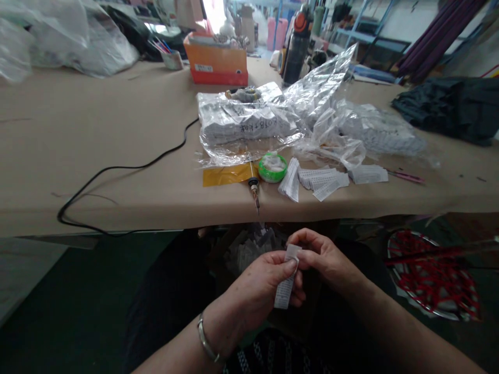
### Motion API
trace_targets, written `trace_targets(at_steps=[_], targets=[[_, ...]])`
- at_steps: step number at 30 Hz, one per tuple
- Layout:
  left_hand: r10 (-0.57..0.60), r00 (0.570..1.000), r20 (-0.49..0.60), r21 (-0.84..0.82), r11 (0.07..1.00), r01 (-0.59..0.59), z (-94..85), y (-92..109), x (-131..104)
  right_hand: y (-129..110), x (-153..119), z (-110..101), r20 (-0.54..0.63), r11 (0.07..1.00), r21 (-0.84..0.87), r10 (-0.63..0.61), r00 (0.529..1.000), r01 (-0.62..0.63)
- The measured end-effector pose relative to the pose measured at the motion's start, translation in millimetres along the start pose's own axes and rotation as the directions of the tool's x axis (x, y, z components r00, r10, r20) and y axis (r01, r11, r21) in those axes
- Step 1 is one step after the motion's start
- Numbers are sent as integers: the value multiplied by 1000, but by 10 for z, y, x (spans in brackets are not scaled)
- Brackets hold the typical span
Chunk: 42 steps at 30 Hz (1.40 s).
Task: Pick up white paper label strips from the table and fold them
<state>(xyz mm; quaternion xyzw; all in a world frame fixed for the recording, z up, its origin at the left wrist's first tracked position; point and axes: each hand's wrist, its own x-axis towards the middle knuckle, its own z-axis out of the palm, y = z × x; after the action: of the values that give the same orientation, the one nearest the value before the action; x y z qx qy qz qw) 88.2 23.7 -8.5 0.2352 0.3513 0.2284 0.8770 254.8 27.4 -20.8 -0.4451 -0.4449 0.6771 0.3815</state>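
Note:
A narrow white printed label strip (284,292) is pinched between the thumb and fingers of my left hand (265,275), below the table's front edge. My right hand (325,257) has its fingers closed at the upper part of the same strip, touching my left fingers. Just above the hands, a thin heated-looking tool like a soldering iron (253,187) points its tip over the table edge. Under that tip, a heap of loose pale strips (249,246) lies in what seems a box by my knees. Fanned stacks of printed labels (323,179) rest on the table.
Beside the iron stand a green round tub (273,178) of white material and yellow-brown tape (226,175). A black cable (128,167) loops left. Behind are plastic-wrapped bundles (249,124), an orange box (218,67) and a dark bottle (296,52). Pink tweezers (407,177) lie right.

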Motion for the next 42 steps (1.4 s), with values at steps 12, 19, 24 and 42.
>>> trace_targets(at_steps=[12,19,24,42], targets=[[-91,990,110,99,992,80,5,-59,-48,131,101,-81,434,968,216,21,901,-127],[-24,999,48,42,999,22,-18,-28,-41,5,-42,-28,141,928,-309,-171,975,207],[-11,1000,-15,-19,1000,11,-20,-25,-31,-108,-141,64,171,444,-804,-464,869,396],[-2,998,-62,-62,998,-2,-89,-51,-36,6,-87,163,170,461,-806,-420,891,371]])
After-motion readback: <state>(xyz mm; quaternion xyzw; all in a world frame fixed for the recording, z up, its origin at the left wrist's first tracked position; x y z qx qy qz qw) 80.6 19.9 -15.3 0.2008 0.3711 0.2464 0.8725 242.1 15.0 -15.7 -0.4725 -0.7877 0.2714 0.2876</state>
